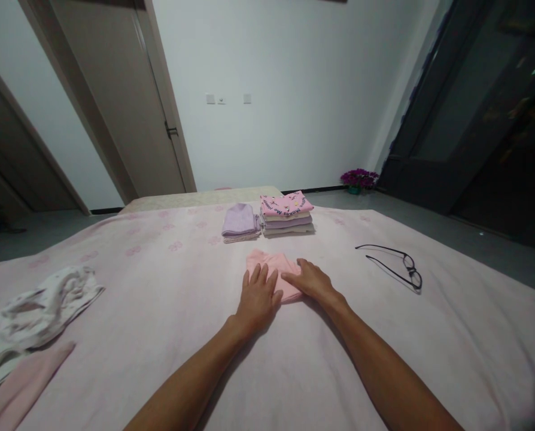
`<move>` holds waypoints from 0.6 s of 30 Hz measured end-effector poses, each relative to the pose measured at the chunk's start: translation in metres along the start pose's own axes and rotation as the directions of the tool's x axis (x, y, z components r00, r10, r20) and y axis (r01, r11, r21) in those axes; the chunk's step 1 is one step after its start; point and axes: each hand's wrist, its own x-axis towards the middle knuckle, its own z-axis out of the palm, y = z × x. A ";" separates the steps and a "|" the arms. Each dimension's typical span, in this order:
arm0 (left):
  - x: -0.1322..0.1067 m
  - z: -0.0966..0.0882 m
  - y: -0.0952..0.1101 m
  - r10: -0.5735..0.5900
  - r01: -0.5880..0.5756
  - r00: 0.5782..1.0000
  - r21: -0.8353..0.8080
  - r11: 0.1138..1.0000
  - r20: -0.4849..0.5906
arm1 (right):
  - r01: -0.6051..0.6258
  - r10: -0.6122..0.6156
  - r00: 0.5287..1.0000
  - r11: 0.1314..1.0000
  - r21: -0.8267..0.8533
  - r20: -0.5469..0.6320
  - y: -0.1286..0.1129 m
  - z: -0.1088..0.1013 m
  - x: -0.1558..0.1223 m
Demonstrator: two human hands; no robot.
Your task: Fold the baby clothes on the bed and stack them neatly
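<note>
At the near left edge, a pale pink cloth (23, 380) is lying flat on the pink bedsheet (169, 323), and just beyond it a crumpled white garment (43, 308) is sprawling unfolded. Both forearms are reaching forward from the bottom of the view. The left hand (257, 298) and the right hand (312, 280) are resting palm down, fingers spread and gripping nothing. They are lying side by side, the fingertips almost meeting, and pressing on the near edge of a small folded pink garment (271, 265), which is sitting in the middle of the bed, directly ahead of the person. To the right, well apart from the hands, a pair of black glasses (395, 266) is lying with its arms spread on the sheet. Farther on, a folded lilac piece (240, 222) and a taller stack of folded clothes (286, 214) are sitting just beside each other near the bed's far edge. Beyond the bed, purple flowers (359, 178) are standing on the floor by a white wall (294, 90), with a door (115, 102) to the left. The likely trouble here is the soft bedding: uneven pressure from the palms could be dragging the sheet and skewing the fold, a careless sweep of the right arm could be catching the glasses, and the tall stack could be tipping if the mattress gets jolted.
</note>
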 end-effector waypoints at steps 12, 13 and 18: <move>-0.053 -0.055 -0.102 -0.253 0.222 0.941 -0.155 0.963 -0.225 | 0.002 0.005 1.000 0.929 0.369 -0.018 -0.021 -0.005 0.000; -0.058 -0.059 -0.115 -0.276 0.245 0.930 -0.150 0.958 -0.243 | 0.006 -0.002 1.000 0.892 0.452 -0.009 -0.027 -0.008 0.000; -0.075 -0.060 -0.154 -0.379 0.355 0.885 -0.136 0.925 -0.270 | 0.052 -0.108 0.993 0.763 0.644 0.048 -0.074 -0.033 0.016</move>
